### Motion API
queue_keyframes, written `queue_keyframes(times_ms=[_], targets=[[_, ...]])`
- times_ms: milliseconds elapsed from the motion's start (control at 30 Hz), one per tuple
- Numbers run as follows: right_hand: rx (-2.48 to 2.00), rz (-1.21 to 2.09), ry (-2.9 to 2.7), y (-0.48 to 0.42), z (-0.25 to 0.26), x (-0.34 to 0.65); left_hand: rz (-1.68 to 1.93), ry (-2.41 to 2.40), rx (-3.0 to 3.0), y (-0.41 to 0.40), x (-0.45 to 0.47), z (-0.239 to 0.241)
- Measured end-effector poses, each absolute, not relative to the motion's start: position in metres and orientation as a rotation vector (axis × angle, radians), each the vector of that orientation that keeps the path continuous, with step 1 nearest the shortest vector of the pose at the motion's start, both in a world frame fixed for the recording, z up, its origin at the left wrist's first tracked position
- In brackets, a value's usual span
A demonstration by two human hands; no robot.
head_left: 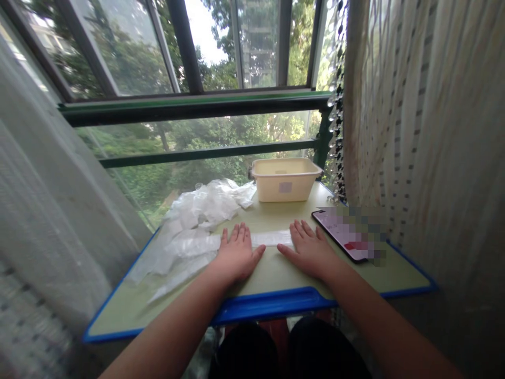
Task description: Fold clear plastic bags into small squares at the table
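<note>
Both palms face down on a small table with a blue rim. Between them runs a flat, narrow strip of clear plastic, perhaps a folded bag. My left hand lies flat with its fingers stretched out over the strip's left part. On the strip's right end rests my right hand, fingers spread and thumb pointing inward. A crumpled heap of clear plastic bags spreads to the left of my left hand, and some of it reaches that hand.
A cream plastic basin with a small label stands at the table's far side. To the right lies a phone, partly blurred. Curtains hang at both sides, and a green railing crosses before the window.
</note>
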State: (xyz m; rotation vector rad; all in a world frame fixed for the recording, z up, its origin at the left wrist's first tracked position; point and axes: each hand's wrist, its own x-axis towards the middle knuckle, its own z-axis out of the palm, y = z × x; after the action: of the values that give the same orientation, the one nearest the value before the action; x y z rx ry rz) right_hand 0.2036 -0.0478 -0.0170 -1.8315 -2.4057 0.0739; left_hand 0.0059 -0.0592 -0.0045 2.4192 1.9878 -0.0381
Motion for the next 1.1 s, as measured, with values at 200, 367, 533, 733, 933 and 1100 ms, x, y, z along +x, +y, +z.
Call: queue_keyframes(times_ms=[200, 367, 533, 733, 933, 1100], targets=[[-1.847, 0.079, -2.414, -0.048, -0.016, 0.204, -0.031, 1.922, 2.459, -0.056, 0.002, -0.007], [-1.878, 0.037, -2.409, -0.051, -0.014, 0.204, 0.008, 1.904, 2.463, -0.056, 0.000, -0.008], [-1.913, -0.002, -2.350, -0.050, -0.014, 0.212, 0.064, 1.876, 2.422, -0.053, -0.003, -0.011], [-1.880, 0.066, -2.349, -0.047, -0.016, 0.217, 0.192, 1.896, 2.367, -0.051, -0.006, -0.002], [-1.752, 0.146, -2.234, -0.044, -0.015, 0.225, 0.427, 1.804, 2.519, -0.052, -0.004, 0.005], [-1.604, 0.165, -2.016, -0.041, -0.007, 0.232, 0.562, 1.734, 2.554, -0.049, -0.002, 0.004]])
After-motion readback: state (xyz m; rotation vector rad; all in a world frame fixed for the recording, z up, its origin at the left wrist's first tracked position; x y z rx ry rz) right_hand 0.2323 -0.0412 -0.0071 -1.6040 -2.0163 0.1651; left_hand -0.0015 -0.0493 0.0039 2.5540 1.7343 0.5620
